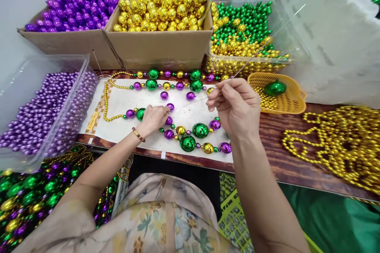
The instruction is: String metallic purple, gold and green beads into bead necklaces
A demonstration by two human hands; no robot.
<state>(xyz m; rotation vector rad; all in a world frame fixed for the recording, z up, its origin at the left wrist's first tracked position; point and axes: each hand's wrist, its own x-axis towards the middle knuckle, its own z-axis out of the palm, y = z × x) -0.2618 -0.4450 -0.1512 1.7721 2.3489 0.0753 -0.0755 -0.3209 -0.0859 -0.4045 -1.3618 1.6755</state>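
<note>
My right hand [236, 104] is raised over the right part of the white work mat [118, 101], its thumb and fingers pinching a long thin needle [247, 62] that points up to the right. A fine thread [194, 101] runs from this hand down left toward my left hand [154, 120]. Low over the mat, the left fingers are closed at a purple bead [170, 106], partly covering the strand there. Another purple bead [168, 120] sits just below these fingertips. Strung green, gold and purple beads [200, 130] lie along the mat, partly hidden behind my right wrist.
Boxes of purple beads [86, 2] and gold beads [162, 6] stand behind the mat. A purple-bead tub [84, 67] is at left, a green-and-gold tub [246, 61] back right. A yellow basket [292, 104] and gold bead strands [341, 146] lie right.
</note>
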